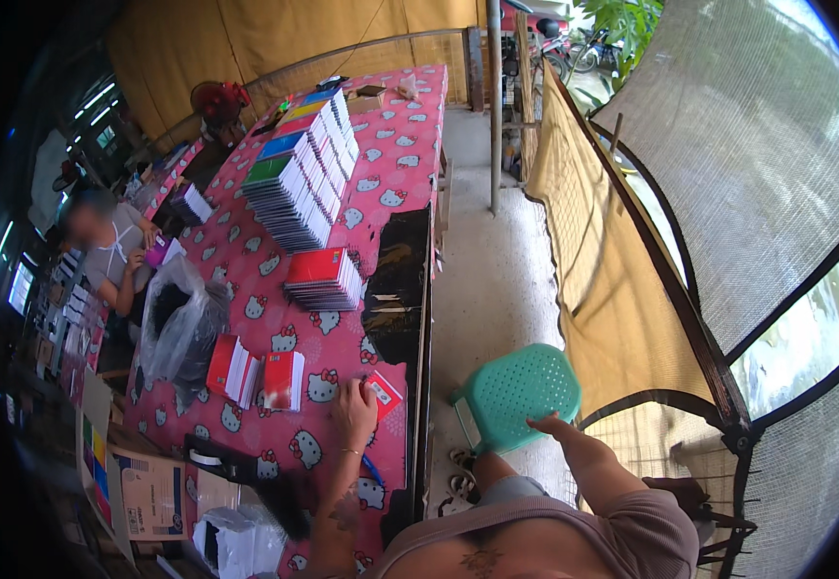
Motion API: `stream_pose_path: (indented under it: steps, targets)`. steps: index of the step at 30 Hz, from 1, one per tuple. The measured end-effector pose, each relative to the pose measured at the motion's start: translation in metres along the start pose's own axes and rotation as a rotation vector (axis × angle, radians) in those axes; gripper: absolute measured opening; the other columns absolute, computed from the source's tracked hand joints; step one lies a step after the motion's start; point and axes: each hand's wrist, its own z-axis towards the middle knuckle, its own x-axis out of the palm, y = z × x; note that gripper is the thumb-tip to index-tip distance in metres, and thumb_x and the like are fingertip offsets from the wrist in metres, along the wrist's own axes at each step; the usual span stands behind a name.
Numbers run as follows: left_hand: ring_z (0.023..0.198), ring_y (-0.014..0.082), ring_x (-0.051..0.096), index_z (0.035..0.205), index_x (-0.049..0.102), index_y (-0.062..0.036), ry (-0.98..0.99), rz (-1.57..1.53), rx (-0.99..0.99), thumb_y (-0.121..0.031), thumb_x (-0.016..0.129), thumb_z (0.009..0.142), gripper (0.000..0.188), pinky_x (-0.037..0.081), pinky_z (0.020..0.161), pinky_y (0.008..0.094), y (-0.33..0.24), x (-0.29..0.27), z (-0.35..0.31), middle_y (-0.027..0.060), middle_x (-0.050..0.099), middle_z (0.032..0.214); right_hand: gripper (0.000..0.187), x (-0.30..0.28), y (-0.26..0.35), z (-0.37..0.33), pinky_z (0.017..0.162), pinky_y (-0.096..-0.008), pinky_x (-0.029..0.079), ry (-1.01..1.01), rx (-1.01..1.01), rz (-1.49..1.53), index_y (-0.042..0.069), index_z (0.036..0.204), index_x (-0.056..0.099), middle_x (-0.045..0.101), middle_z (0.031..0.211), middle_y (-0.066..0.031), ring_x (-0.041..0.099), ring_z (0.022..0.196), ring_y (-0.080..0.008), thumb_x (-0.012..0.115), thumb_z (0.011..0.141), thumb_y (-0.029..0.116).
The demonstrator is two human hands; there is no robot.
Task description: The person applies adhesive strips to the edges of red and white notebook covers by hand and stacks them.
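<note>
My left hand (355,415) rests on the pink patterned tabletop with its fingers bent onto the left edge of a small red booklet (385,391). A blue pen (373,470) lies beside that wrist. Left of the hand stand two short stacks of red-covered notebooks, one upright stack (283,378) and one leaning stack (232,370). Over the near right edge of a green plastic stool (511,386), my right hand (556,427) reaches out with fingers extended and nothing visible in them. Whether it touches the stool I cannot tell.
Farther up the table (371,207) are a red notebook stack (325,280) and a long tall block of stacked notebooks (303,179). A clear plastic bag (183,323) sits at the left edge. Across the table a person (110,246) handles a purple notebook. Cardboard boxes (152,497) stand lower left.
</note>
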Motion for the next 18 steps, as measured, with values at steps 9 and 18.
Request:
stream_pose_path:
  steps: [9, 18]
  targets:
    - [0.088, 0.0393, 0.06, 0.093, 0.057, -0.0039, -0.034, 0.073, -0.017, -0.025, 0.056, 0.096, 0.021, 0.048, 0.079, 0.0504, -0.003, 0.003, 0.0, 0.0183, 0.062, 0.09, 0.083, -0.002, -0.008, -0.008, 0.115, -0.0642, -0.016, 0.019, -0.069, 0.044, 0.013, 0.151, 0.042, 0.036, 0.157, -0.0179, 0.014, 0.153, -0.0328, 0.027, 0.095, 0.073]
    - [0.089, 0.0395, 0.06, 0.096, 0.058, -0.0042, -0.024, 0.071, -0.058, -0.024, 0.056, 0.095, 0.02, 0.047, 0.08, 0.0502, -0.004, 0.005, -0.001, 0.0185, 0.062, 0.092, 0.086, 0.0, -0.013, -0.012, 0.115, -0.0618, -0.018, 0.036, -0.136, 0.096, 0.011, 0.151, 0.043, 0.034, 0.158, -0.0187, 0.012, 0.153, -0.0314, 0.027, 0.095, 0.074]
